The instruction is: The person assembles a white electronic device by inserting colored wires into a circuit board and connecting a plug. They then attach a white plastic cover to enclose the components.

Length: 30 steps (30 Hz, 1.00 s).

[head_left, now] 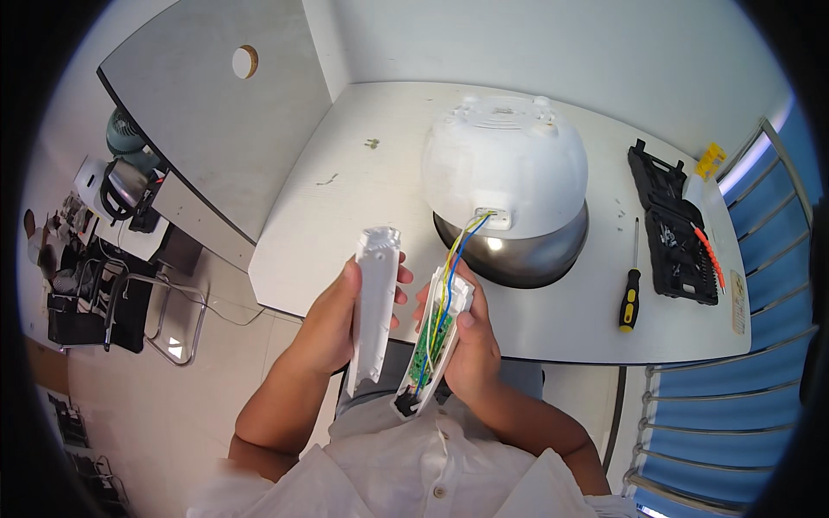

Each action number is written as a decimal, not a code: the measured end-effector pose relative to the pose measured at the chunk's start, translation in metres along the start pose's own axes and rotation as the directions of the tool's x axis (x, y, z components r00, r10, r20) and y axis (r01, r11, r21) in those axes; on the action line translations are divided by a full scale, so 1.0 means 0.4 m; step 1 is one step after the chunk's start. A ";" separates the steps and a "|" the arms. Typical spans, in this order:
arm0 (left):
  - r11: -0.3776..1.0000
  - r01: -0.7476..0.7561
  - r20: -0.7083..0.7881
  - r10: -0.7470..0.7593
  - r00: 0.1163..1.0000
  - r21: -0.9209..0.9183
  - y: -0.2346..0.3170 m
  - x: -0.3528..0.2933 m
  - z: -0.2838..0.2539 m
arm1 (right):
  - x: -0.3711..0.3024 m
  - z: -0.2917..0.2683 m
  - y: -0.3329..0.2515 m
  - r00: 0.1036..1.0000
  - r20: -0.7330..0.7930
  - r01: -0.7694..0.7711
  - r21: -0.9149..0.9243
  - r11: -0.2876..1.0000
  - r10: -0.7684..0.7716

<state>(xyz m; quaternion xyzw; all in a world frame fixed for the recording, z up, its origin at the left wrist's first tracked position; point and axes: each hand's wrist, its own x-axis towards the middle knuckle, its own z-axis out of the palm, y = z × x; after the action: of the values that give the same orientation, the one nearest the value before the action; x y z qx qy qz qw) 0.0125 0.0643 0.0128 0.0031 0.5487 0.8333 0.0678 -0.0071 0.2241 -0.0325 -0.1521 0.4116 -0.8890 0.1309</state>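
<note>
My left hand (332, 324) holds a long white plastic cover (376, 306), turned on edge above my lap. Beside it my right hand (471, 341) grips the matching white housing half (449, 324), whose green circuit board (429, 345) faces up. Yellow, blue and green wires (458, 255) run from that board to a socket on a white rice cooker body (505, 164). The cooker stands upside down on the white table (363, 190) with its steel rim (518, 255) toward me. The two plastic halves are apart.
A yellow-and-black screwdriver (631, 289) lies to the right of the cooker. Farther right is an open black tool case (673, 233) with bits. A few small screws (371, 143) lie at the table's far left. A blue chair (734, 406) stands at right, shelves and clutter at left.
</note>
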 end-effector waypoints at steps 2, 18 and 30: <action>0.993 -0.002 -0.087 0.012 0.996 0.114 -0.008 -0.012 0.021 | 0.007 0.007 -0.010 1.000 0.030 -0.003 0.003 1.000 0.003; 0.831 -0.304 -0.034 0.360 0.932 0.467 -0.083 -0.014 0.087 | -0.001 -0.008 0.023 0.977 0.051 0.212 -0.162 0.964 -0.206; 0.728 -0.362 -0.011 0.452 0.892 0.582 -0.079 -0.013 0.091 | 0.010 -0.027 0.035 0.934 0.129 0.357 -0.379 0.854 -0.333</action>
<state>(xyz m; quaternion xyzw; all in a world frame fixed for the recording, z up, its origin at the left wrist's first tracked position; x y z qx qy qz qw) 0.0238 0.1091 -0.0013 0.0802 0.7595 0.6246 -0.1630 -0.0133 0.2213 -0.0492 -0.2727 0.5449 -0.7912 -0.0522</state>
